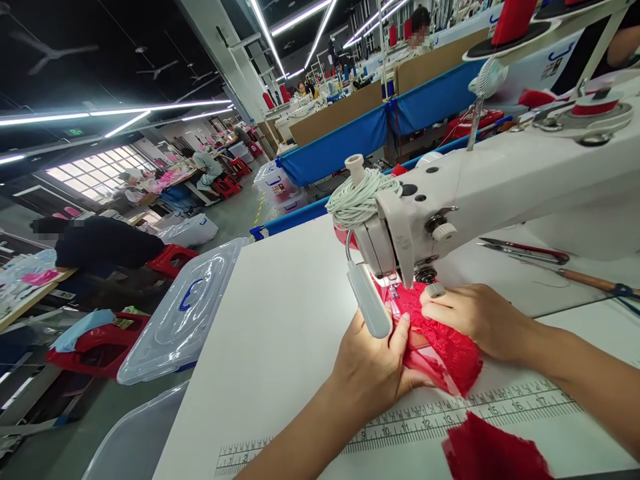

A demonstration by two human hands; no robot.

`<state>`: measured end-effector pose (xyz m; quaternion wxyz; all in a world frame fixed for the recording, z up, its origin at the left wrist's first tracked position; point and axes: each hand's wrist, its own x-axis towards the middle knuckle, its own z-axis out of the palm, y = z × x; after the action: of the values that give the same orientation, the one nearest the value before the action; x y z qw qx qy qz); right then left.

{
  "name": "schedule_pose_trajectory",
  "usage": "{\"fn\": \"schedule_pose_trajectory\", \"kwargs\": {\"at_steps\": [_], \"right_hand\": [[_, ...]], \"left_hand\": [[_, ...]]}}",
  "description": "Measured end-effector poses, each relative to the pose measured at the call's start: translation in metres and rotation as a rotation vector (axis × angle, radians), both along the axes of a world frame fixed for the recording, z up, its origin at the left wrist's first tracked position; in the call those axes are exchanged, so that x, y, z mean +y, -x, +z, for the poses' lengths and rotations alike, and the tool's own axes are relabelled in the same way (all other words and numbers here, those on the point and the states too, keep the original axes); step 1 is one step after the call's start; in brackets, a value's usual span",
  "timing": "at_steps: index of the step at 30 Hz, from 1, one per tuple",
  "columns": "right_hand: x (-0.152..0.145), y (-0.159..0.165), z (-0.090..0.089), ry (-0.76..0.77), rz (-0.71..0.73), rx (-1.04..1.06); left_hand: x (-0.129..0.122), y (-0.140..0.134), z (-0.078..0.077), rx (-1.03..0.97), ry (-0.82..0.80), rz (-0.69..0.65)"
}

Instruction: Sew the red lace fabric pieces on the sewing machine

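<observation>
A piece of red lace fabric (445,340) lies under the needle area of a white sewing machine (500,173). My left hand (367,363) grips its left edge, thumb on top; a grey-white lamp (370,300) on a bent neck covers part of the fingers. On the fabric's right side, close to the presser foot (394,292), my right hand (470,317) is closed with curled fingers pinching the lace. Sheer red material shows between the two hands. Nearer to me lies a separate dark red fabric piece (493,450).
A printed ruler (385,430) runs along the white table (240,347). Thread snips (530,250) and a wooden-handled tool (590,279) lie right of the machine head. Pale cord (363,197) is coiled atop it. Lidded clear bins (185,313) stand left; people sit farther off.
</observation>
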<state>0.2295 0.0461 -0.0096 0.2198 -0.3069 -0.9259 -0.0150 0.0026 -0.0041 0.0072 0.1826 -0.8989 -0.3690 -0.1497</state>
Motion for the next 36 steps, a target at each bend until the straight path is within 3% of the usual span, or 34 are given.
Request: {"fn": "schedule_pose_trajectory", "kwargs": {"at_steps": [11, 15, 17, 21, 25, 36], "right_hand": [[0.005, 0.001, -0.006, -0.038, -0.018, 0.063], [0.004, 0.002, 0.000, 0.094, -0.012, 0.042], [0.003, 0.002, 0.003, 0.134, 0.025, 0.044], [0.003, 0.002, 0.002, 0.022, 0.093, 0.107], [0.003, 0.003, -0.001, -0.008, 0.085, 0.107], [0.001, 0.004, 0.007, -0.031, 0.103, 0.133]], "left_hand": [[0.003, 0.004, -0.005, 0.035, -0.011, 0.033], [0.003, 0.004, -0.004, 0.027, -0.003, 0.032], [0.004, 0.003, -0.003, 0.015, 0.012, -0.017], [0.005, 0.000, 0.001, -0.003, 0.142, -0.150], [0.004, -0.004, 0.005, -0.057, 0.254, -0.051], [-0.008, -0.004, 0.001, 0.017, 0.130, 0.031]]}}
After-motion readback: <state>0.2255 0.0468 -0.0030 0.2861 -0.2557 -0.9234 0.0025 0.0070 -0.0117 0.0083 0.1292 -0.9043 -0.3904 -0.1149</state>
